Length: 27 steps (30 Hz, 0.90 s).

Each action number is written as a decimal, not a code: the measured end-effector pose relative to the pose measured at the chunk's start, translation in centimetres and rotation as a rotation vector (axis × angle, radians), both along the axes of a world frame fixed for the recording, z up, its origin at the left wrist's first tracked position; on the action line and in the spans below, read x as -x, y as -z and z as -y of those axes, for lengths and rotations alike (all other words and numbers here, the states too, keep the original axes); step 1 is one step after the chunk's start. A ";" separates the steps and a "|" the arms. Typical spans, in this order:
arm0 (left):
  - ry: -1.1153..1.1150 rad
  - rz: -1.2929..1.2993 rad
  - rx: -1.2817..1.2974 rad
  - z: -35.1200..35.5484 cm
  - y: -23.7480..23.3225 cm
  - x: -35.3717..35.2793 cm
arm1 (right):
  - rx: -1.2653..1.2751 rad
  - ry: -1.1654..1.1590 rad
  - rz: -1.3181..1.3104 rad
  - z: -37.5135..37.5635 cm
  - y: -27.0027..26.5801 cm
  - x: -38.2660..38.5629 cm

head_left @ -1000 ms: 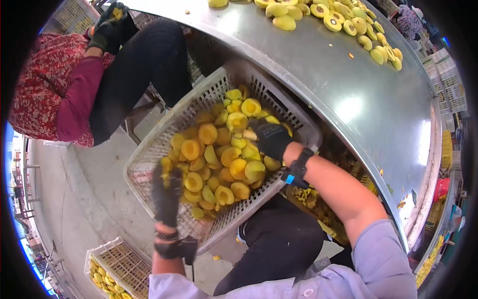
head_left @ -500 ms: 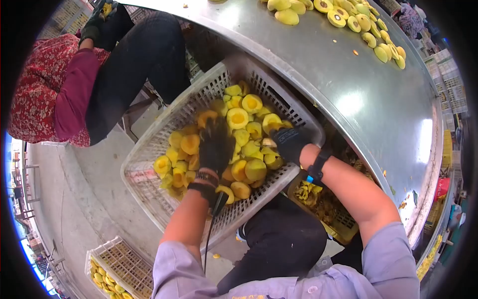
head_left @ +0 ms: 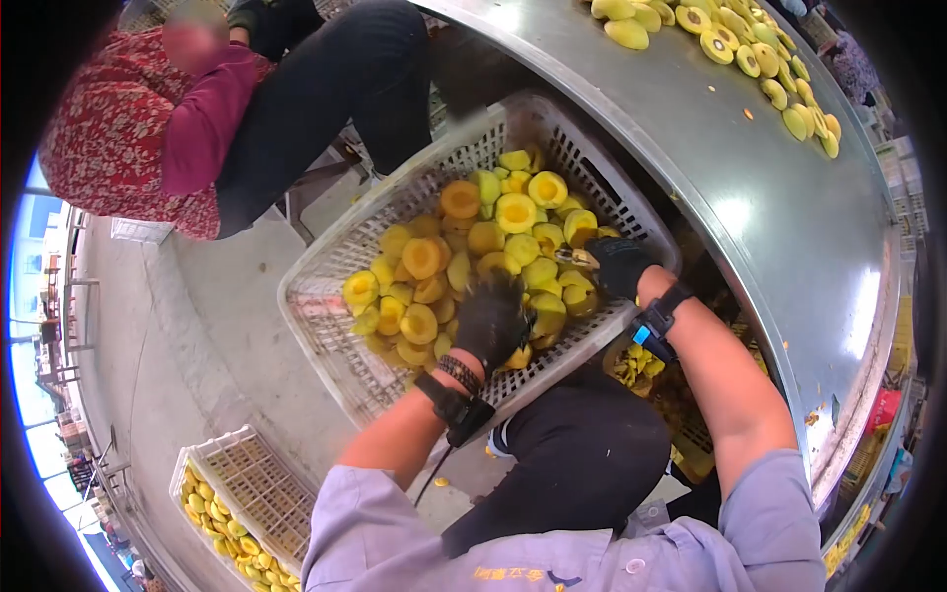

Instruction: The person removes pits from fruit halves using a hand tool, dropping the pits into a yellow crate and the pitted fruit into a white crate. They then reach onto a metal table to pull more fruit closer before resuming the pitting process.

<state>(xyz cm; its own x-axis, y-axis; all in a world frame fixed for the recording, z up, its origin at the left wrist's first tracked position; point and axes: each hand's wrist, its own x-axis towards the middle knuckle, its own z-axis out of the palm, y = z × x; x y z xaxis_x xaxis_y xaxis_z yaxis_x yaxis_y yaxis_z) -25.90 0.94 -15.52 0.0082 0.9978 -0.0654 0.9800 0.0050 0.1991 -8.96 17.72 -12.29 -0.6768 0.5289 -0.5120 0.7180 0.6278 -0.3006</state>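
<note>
In a white plastic crate before me lie many yellow peach halves, several with hollowed centres facing up. My left hand, in a black glove, is down on the fruit near the crate's close side. Its fingers are spread and somewhat blurred, and nothing shows held in them. At the crate's right side, my right hand, also in a black glove, is closed around a small tan and silvery object, mostly hidden by the fingers. Peach halves touch that object's far end.
A metal table curves along the right, with more halved peaches on top. A person in a red floral top sits at upper left. Another crate with yellow fruit stands lower left. Yellow scraps lie below the table edge.
The view has shifted, so the crate and table appear further right. My left hand has moved toward the crate's near side, uncovering peach halves in the middle. My right hand stays at the right side.
</note>
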 end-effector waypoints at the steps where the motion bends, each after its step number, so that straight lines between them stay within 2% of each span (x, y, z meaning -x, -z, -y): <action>1: -0.029 0.159 0.131 0.5 0.0 0.3 | -0.042 0.029 -0.082 0.2 0.6 -0.5; 2: -0.059 0.321 0.260 1.0 0.0 0.5 | -0.086 0.036 -0.176 0.2 0.8 -1.6; 4: -0.041 0.456 0.226 1.9 0.5 1.4 | -0.166 0.044 -0.364 1.3 -0.3 -2.5; 5: -0.028 0.518 0.206 2.2 0.5 1.9 | -0.116 0.083 -0.383 1.9 -1.6 -2.9; 8: -0.122 0.668 0.220 2.6 -0.8 2.3 | -0.309 0.038 -0.567 4.4 -5.7 -4.5; 9: -0.264 0.687 0.162 3.2 -0.6 2.1 | -0.339 0.050 -0.594 5.4 -7.4 -5.1; 12: -0.207 0.350 0.204 4.9 -2.2 4.2 | -0.401 0.080 -0.650 8.1 -13.4 -7.0; 15: 0.009 0.047 0.282 8.4 -1.8 5.5 | -0.421 0.053 -0.641 10.3 -19.0 -9.5; 18: 0.077 0.133 0.618 9.4 -2.5 6.5 | -0.527 0.045 -0.580 12.5 -22.9 -14.1; 21: 0.126 0.031 0.632 10.3 0.8 8.1 | -0.671 0.168 -0.460 15.8 -26.0 -19.6; 22: -0.134 0.031 0.539 9.5 -0.4 7.6 | -0.702 0.214 -0.452 16.7 -26.4 -21.5; 24: -0.394 0.038 0.373 8.1 -0.9 8.3 | -0.740 0.288 -0.442 18.7 -27.1 -24.8; 26: -0.346 -0.200 -0.115 8.6 -0.2 8.2 | -0.811 0.364 -0.453 20.7 -27.7 -27.4; 27: -0.291 -0.136 0.107 9.0 4.4 10.4 | -0.818 0.426 -0.472 21.8 -28.2 -28.0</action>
